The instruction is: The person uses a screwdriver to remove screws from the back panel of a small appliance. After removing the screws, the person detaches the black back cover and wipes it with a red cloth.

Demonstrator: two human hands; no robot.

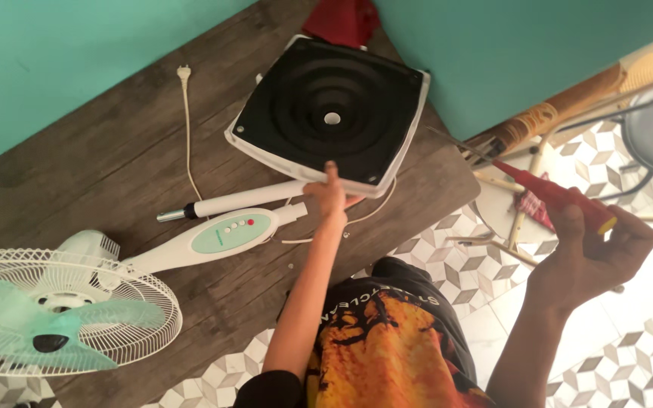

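A person's left hand [332, 198] closes its fingers over the near edge of a square fan base [332, 113], tipped up so its black ribbed underside faces the camera, while the right hand [597, 253] is wrapped tight around the handle of a red screwdriver [561, 198], held out over the tiled floor [644, 355] and well apart from the fan. The pedestal fan appears to be in pieces: the base lies at the far edge of the dark wood-grain bench [115, 159], its centre hole open and nothing seated in it, and the white stand tube [239, 201] lies loose just beside the gripping hand. The neck with its pale green control panel [224, 233] remains joined to the fan head [54, 313], which rests at the bench's left corner, its white wire grille round and fine-barred over translucent green blades. Joining tube to base looks not yet done. The base is glossy moulded plastic with concentric rings and a white rim; the tube is smooth, capped in bright metal. A thin white power cord [187, 128] with its plug trails across the matte boards. The floor shows a grey-and-white cube pattern.
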